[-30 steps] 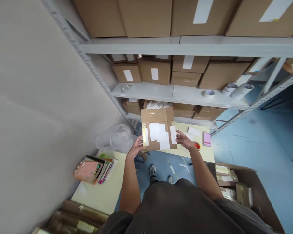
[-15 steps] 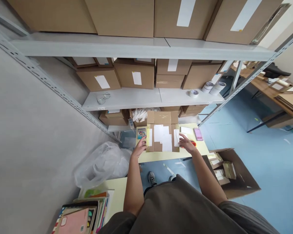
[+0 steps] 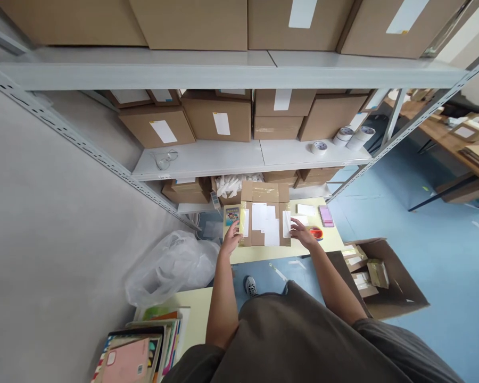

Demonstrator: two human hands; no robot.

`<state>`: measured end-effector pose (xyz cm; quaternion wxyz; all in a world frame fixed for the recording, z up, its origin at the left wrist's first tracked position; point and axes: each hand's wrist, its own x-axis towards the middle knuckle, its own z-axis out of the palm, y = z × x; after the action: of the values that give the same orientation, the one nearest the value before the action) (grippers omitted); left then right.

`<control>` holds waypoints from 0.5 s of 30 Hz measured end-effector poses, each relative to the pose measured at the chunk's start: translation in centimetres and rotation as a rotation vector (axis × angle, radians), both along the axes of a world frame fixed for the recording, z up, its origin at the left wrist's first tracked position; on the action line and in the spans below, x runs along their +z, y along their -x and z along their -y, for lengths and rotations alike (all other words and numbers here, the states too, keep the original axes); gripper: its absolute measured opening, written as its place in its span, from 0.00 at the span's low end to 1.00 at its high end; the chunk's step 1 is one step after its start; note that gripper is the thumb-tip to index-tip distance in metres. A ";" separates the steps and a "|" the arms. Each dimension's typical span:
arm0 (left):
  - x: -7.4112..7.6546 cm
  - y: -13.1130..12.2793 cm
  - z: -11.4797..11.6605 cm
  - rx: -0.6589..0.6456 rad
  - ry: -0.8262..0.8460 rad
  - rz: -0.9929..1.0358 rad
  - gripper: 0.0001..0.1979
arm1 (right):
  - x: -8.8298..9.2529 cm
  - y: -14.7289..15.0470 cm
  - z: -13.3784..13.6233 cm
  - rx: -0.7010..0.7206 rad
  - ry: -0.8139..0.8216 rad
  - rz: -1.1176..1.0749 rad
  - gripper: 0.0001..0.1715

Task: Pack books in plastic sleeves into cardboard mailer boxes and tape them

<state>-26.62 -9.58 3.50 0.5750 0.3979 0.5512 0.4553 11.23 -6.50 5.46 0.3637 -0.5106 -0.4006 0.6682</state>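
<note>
A small cardboard box with white labels and clear tape rests on the pale yellow table in front of me. My left hand grips its left side with curled fingers. My right hand holds its right side, fingers bent against the cardboard. A small colourful card lies just left of the box. A red tape dispenser sits beside my right hand, with a pink pad and a white slip further right.
Grey metal shelving with brown cartons and tape rolls rises behind the table. A clear plastic bag lies on the floor at left. An open carton of small parcels stands at right. A stack of books lies near left.
The box has come down from in front of me onto the table, both hands still on its sides. My view shifted forward and up toward the shelves.
</note>
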 end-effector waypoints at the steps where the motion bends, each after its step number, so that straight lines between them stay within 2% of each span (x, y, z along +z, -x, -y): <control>1: -0.1 -0.3 0.0 0.014 0.003 -0.023 0.43 | -0.4 -0.1 0.0 0.007 0.002 -0.003 0.44; 7: -0.6 -1.9 0.2 0.066 0.047 -0.103 0.42 | -2.1 -1.5 -0.9 0.001 0.031 -0.007 0.45; 15: -0.2 -2.9 0.3 0.081 0.038 -0.113 0.41 | -2.6 -2.9 -1.6 0.046 0.004 -0.050 0.44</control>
<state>-23.69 -9.90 3.29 0.5315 0.3894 0.6070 0.4444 14.12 -4.94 2.82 0.3571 -0.4851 -0.4019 0.6896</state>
